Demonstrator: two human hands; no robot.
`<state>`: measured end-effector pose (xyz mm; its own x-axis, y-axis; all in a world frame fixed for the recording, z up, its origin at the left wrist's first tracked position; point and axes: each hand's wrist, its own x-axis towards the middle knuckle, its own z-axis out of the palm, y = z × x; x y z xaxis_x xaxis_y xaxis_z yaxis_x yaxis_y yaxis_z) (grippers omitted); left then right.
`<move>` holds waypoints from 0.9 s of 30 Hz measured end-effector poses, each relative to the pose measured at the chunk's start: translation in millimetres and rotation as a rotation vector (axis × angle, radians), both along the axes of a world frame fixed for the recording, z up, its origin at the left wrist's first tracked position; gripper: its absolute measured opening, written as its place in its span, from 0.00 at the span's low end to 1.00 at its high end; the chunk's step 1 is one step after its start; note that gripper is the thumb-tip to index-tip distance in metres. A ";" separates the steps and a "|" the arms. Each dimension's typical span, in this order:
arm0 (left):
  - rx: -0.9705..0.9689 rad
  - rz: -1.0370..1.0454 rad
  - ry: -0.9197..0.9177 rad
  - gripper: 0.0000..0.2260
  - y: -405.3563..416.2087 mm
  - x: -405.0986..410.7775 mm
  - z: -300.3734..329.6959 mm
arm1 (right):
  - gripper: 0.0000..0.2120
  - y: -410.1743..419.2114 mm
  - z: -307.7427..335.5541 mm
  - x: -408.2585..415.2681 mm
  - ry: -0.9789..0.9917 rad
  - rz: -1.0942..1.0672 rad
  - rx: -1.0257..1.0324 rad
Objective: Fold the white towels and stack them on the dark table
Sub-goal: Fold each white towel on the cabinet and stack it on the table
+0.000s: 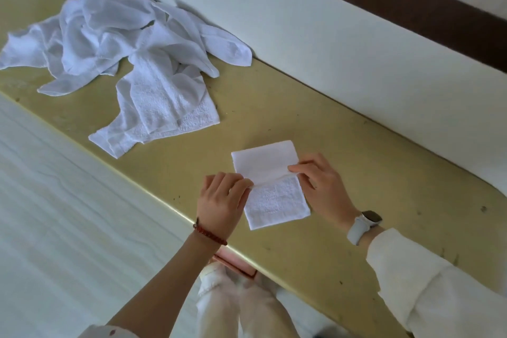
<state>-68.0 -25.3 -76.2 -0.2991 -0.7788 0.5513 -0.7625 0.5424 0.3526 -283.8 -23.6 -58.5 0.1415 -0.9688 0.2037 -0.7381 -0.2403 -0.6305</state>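
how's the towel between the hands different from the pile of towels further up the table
The towel between the hands is folded into a neat flat rectangle; the pile of towels is crumpled and unfolded. The left hand and right hand pinch its fold edge; nothing touches the pile. It covers far less table than the pile. Both are white terry cloth.

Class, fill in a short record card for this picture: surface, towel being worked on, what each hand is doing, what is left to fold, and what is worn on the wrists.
surface: yellowish table
towel in work: small white towel, partly folded, flat on the table
left hand: pinches the fold's left end
right hand: pinches the fold's right end
left to fold: loose pile of white towels, far left
wrists: red bead bracelet left, watch right
finished stack: none in view
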 end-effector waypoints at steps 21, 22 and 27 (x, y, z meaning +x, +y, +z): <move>0.068 -0.073 -0.019 0.09 75.5 -7.3 -20.7 | 0.11 76.6 -40.3 -5.6 0.207 0.062 -0.152; 0.066 -0.079 -0.021 0.08 76.9 -7.1 -20.6 | 0.11 77.8 -41.3 -5.4 0.208 0.065 -0.151; 0.056 -0.129 -0.064 0.05 79.4 -5.9 -26.2 | 0.10 85.6 -46.4 -6.7 0.211 0.106 -0.132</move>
